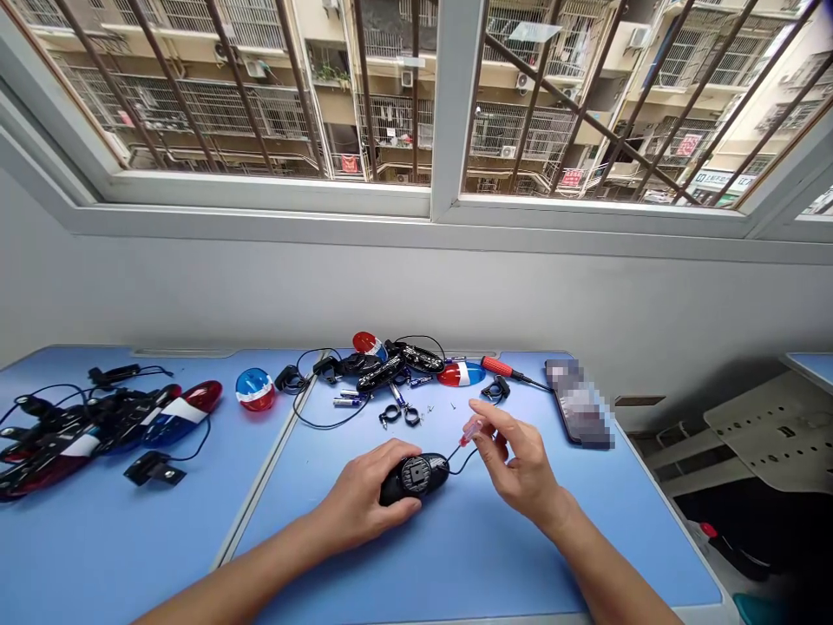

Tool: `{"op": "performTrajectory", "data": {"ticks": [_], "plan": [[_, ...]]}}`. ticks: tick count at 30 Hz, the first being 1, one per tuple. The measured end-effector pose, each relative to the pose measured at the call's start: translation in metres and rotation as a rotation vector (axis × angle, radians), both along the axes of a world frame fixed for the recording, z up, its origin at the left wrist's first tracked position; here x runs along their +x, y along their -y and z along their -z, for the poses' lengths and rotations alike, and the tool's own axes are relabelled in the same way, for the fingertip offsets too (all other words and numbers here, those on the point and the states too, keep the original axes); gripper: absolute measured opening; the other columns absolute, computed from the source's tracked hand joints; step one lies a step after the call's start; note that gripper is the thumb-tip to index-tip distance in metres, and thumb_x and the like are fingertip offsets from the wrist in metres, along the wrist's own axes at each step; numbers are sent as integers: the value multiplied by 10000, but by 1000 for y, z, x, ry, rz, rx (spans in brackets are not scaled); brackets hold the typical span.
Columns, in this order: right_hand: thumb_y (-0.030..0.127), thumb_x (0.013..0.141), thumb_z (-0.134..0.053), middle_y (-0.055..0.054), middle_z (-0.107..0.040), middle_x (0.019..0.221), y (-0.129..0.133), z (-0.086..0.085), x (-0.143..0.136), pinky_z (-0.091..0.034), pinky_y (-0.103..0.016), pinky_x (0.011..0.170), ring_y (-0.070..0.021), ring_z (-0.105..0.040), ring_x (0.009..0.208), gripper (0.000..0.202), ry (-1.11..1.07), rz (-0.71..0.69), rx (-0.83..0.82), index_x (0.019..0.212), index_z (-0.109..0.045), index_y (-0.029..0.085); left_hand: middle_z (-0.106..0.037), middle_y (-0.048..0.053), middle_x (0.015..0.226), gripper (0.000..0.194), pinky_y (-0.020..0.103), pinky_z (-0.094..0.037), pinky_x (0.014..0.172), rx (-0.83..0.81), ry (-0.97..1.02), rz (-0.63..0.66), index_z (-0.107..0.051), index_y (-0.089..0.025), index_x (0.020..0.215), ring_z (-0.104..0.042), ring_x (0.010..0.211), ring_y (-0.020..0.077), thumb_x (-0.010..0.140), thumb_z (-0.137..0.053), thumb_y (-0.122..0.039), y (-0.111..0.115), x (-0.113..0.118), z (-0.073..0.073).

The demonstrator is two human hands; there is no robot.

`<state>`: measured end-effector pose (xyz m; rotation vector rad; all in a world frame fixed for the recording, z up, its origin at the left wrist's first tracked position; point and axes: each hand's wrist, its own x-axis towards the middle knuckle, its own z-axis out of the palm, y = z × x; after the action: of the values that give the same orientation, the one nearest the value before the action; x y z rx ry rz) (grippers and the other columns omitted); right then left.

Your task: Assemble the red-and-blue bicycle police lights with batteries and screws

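My left hand (369, 495) wraps round a black oval housing (416, 475) with a round ribbed mount on its upper face, holding it down on the blue table. A black cable leaves the housing's right end and curves toward my other hand. Between thumb and fingers, my right hand (517, 456) pinches a small screwdriver (471, 431) with a clear pinkish handle. Its thin shaft slants down-left, the tip close to the housing's right end; whether they touch I cannot tell. Just beyond lie two black ring clamps (411, 416) and several tiny screws (430, 408).
Behind my hands sits a pile of black housings (381, 373), cables, batteries (349, 398) and red-white-blue covers (462, 374). A red-handled screwdriver (498, 368) and a phone (576, 404) lie at right. More assembled lights (175, 421) and a round cover (254, 390) occupy the left table.
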<state>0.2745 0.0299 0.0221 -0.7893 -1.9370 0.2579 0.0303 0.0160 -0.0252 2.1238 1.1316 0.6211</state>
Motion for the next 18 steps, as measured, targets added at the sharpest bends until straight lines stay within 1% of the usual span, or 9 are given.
{"op": "performTrajectory", "data": {"ticks": [1, 5, 7, 9, 10, 12, 15, 17, 18], "plan": [[116, 938, -501, -16, -698, 808, 0, 0, 0, -498, -237, 525, -106, -590, 592, 321, 10, 7, 7, 1234, -556, 227, -650, 52, 1149, 445, 337, -483, 908, 0, 1, 1, -560, -244, 1184, -613, 1032, 239, 752, -665, -207, 0, 0, 0], [168, 905, -604, -3, -686, 710, -3, 0, 3, -508, -254, 548, -123, -595, 586, 126, 36, 42, 56, 1020, -616, 218, -646, 53, 1156, 441, 338, -481, 904, -4, 2, 3, -555, -243, 1190, -610, 1032, 237, 762, -650, -205, 0, 0, 0], [175, 909, -592, -40, -711, 798, -3, -1, 3, -546, -292, 624, -156, -647, 690, 145, 40, 46, 82, 1048, -619, 209, -644, 53, 1157, 441, 338, -477, 907, -6, 4, 6, -554, -239, 1191, -607, 1030, 233, 763, -652, -201, 0, 0, 0], [136, 924, -533, -86, -727, 948, -3, -1, 3, -570, -345, 741, -193, -681, 868, 233, 48, 5, 95, 1135, -609, 202, -645, 51, 1150, 437, 335, -475, 908, -7, 8, 9, -555, -235, 1184, -607, 1025, 229, 761, -660, -202, 0, 0, 0], [115, 926, -513, -95, -725, 993, -2, -1, 2, -572, -351, 765, -198, -682, 918, 265, 45, -13, 89, 1158, -605, 203, -646, 49, 1146, 436, 333, -474, 905, -8, 9, 8, -556, -235, 1181, -608, 1021, 228, 760, -663, -202, 1, 0, 1], [86, 921, -507, -73, -732, 954, -1, -1, 2, -569, -294, 688, -171, -692, 855, 288, 11, -24, 47, 1161, -602, 214, -648, 47, 1141, 442, 330, -475, 902, -8, 10, 3, -558, -237, 1179, -610, 1015, 228, 753, -667, -197, 1, 0, 1], [80, 913, -535, -29, -723, 840, -1, 1, 2, -477, -209, 484, -117, -654, 651, 345, -53, -4, -7, 1224, -559, 226, -649, 49, 1145, 457, 329, -473, 906, -3, 12, -4, -560, -239, 1189, -611, 1015, 229, 748, -670, -189, 0, 0, 1], [76, 909, -550, -20, -715, 811, -2, 0, 3, -433, -201, 448, -109, -628, 622, 345, -46, -22, 3, 1219, -559, 226, -649, 44, 1147, 464, 326, -470, 908, -2, 17, -4, -562, -238, 1191, -610, 1016, 226, 745, -675, -184, -1, 0, 0], [81, 903, -569, -15, -708, 788, -2, 0, 3, -420, -203, 446, -108, -612, 612, 300, -30, -29, 12, 1167, -581, 223, -648, 40, 1147, 465, 323, -469, 906, -3, 19, -3, -564, -238, 1190, -610, 1017, 224, 743, -679, -182, -1, 0, 0]]}}
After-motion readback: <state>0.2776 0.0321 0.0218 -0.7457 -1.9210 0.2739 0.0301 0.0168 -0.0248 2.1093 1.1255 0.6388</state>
